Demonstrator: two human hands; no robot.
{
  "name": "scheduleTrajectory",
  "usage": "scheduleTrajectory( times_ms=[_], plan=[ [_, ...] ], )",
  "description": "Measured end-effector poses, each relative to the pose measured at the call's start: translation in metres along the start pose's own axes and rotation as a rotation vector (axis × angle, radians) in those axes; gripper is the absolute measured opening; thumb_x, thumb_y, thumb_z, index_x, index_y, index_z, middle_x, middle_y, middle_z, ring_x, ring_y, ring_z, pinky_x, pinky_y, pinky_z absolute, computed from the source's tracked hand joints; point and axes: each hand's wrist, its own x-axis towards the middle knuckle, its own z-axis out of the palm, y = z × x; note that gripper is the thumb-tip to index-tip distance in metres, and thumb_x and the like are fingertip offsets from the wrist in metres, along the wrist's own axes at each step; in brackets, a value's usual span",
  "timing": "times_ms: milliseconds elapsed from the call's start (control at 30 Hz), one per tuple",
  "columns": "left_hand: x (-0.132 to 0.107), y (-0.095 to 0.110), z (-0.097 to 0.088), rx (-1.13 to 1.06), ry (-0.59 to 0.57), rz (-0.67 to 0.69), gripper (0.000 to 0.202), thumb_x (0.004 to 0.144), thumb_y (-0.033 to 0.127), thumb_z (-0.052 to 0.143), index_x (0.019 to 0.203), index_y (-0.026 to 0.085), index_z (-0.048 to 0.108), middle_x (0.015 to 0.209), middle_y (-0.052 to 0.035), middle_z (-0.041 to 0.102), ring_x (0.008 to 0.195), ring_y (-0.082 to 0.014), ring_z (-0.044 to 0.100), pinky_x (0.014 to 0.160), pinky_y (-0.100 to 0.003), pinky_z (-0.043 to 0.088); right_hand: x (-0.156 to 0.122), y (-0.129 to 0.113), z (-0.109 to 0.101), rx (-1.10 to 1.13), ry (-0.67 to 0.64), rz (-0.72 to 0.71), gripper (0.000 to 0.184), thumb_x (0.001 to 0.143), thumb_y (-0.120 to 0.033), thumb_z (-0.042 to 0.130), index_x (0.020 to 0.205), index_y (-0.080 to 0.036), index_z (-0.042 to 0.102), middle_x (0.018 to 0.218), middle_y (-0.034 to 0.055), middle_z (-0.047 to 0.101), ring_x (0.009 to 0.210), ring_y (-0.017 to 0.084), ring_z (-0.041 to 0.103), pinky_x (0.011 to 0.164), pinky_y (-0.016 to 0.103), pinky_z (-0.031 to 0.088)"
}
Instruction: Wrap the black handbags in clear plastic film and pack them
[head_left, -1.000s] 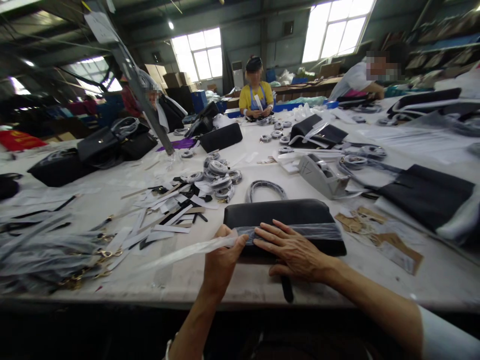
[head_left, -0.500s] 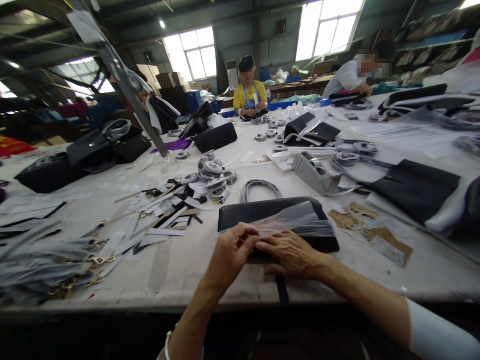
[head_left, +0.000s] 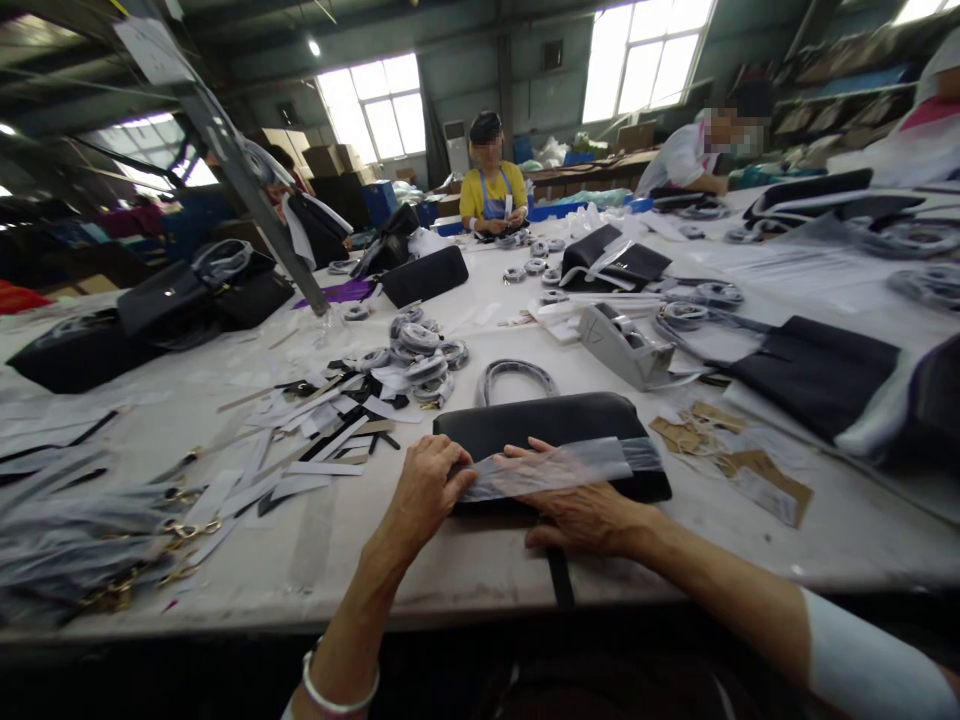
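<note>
A black handbag (head_left: pixel 536 414) lies at the table's front edge before me, with a handle (head_left: pixel 517 368) wrapped in clear film looping up behind it. A strip of translucent wrapping film (head_left: pixel 604 460) runs along its near side. My left hand (head_left: pixel 421 492) pinches the strip's left end at the bag's left corner. Fingers stretched out, my right hand (head_left: pixel 581 512) lies flat on the bag, partly beneath the film. A short black strap (head_left: pixel 559 578) sticks out below my right hand toward the edge.
Left of the bag lies a pile of paper and black strips (head_left: pixel 322 450), with wrapped straps with gold clasps (head_left: pixel 112 540) beyond. Coiled wrapped handles (head_left: pixel 420 350), a tape dispenser (head_left: pixel 626 345), brown tags (head_left: pixel 750 470) and another black bag (head_left: pixel 817 380) surround it. Co-workers (head_left: pixel 493 195) are across the table.
My left hand has moved left along the bag, drawing the film strip out straight. My right hand stays on the bag, its fingers now under the film.
</note>
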Motion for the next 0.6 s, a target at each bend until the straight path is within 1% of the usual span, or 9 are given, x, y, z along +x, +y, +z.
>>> scheduleTrajectory(
  times_ms=[100,167,267,333,367,433,467,500,600],
  plan=[
    [0.0058,0.0044,-0.0011,-0.037,0.027,0.093,0.008,0.088,0.019,0.063,0.08,0.02,0.062,0.087,-0.0027,0.064,0.091,-0.0219,0.056,0.085,-0.038,0.04,0.0004,-0.002,-0.0034,-0.002,-0.026,0.013,0.079,0.08,-0.043,0.071,0.149,-0.024,0.036,0.155,0.0109,0.032,0.146,0.029,0.02,0.119,0.053,0.01],
    [0.0084,0.0074,-0.0022,-0.092,0.062,0.161,0.008,0.09,0.021,0.061,0.082,0.021,0.062,0.093,-0.0021,0.066,0.094,-0.0207,0.056,0.087,-0.037,0.039,0.0005,-0.0029,-0.0045,0.012,-0.046,0.023,0.081,0.08,-0.045,0.071,0.149,-0.022,0.036,0.155,0.0115,0.033,0.145,0.029,0.022,0.119,0.052,0.012],
    [0.0081,0.0087,-0.0057,-0.178,0.148,0.193,0.011,0.092,0.022,0.059,0.081,0.022,0.063,0.102,-0.0029,0.067,0.103,-0.0207,0.057,0.094,-0.038,0.04,-0.0003,-0.0023,-0.0034,0.038,-0.057,0.06,0.076,0.082,-0.048,0.069,0.147,-0.025,0.039,0.154,0.0104,0.036,0.144,0.031,0.026,0.118,0.052,0.017],
    [0.0054,0.0071,-0.0078,-0.219,0.155,0.181,0.005,0.091,0.023,0.06,0.089,0.023,0.065,0.112,-0.0047,0.066,0.113,-0.0225,0.054,0.1,-0.04,0.04,-0.0009,-0.0006,-0.002,0.037,-0.055,0.067,0.075,0.083,-0.047,0.067,0.148,-0.025,0.037,0.154,0.0096,0.036,0.144,0.03,0.027,0.118,0.051,0.018],
    [0.0038,0.0059,-0.0081,-0.226,0.129,0.165,0.009,0.089,0.024,0.062,0.098,0.023,0.065,0.115,-0.0056,0.066,0.118,-0.0235,0.052,0.102,-0.042,0.039,-0.0012,0.0005,-0.0016,0.03,-0.053,0.053,0.077,0.084,-0.047,0.066,0.15,-0.025,0.033,0.155,0.0093,0.033,0.144,0.029,0.025,0.119,0.05,0.017],
    [0.0011,0.0039,-0.0067,-0.213,0.052,0.13,0.03,0.086,0.023,0.067,0.116,0.025,0.062,0.114,-0.0058,0.067,0.123,-0.0247,0.05,0.106,-0.045,0.037,-0.0015,0.0024,-0.0016,0.012,-0.044,0.006,0.08,0.086,-0.046,0.064,0.152,-0.025,0.026,0.158,0.0078,0.026,0.146,0.027,0.02,0.12,0.049,0.013],
    [0.0003,0.0033,-0.0054,-0.196,0.019,0.123,0.034,0.084,0.022,0.068,0.118,0.025,0.061,0.11,-0.0049,0.069,0.122,-0.0248,0.052,0.107,-0.046,0.036,-0.0016,0.0031,-0.0019,0.009,-0.038,-0.014,0.08,0.086,-0.047,0.063,0.153,-0.026,0.024,0.159,0.0065,0.024,0.147,0.025,0.018,0.12,0.048,0.011],
    [0.0,0.0033,-0.004,-0.175,-0.003,0.129,0.03,0.084,0.02,0.068,0.114,0.026,0.063,0.103,-0.0034,0.071,0.118,-0.0245,0.054,0.108,-0.047,0.034,-0.0016,0.0036,-0.0023,0.01,-0.033,-0.027,0.081,0.086,-0.048,0.063,0.153,-0.028,0.023,0.159,0.0054,0.023,0.147,0.025,0.017,0.121,0.047,0.01],
    [0.0005,0.0067,-0.0032,-0.137,-0.001,0.186,0.005,0.087,0.02,0.065,0.087,0.024,0.068,0.09,-0.0015,0.071,0.105,-0.0225,0.059,0.106,-0.046,0.033,-0.0011,0.004,-0.002,0.006,-0.03,-0.015,0.085,0.082,-0.047,0.067,0.153,-0.027,0.024,0.158,0.0059,0.027,0.147,0.023,0.019,0.121,0.045,0.011]
  ],
)
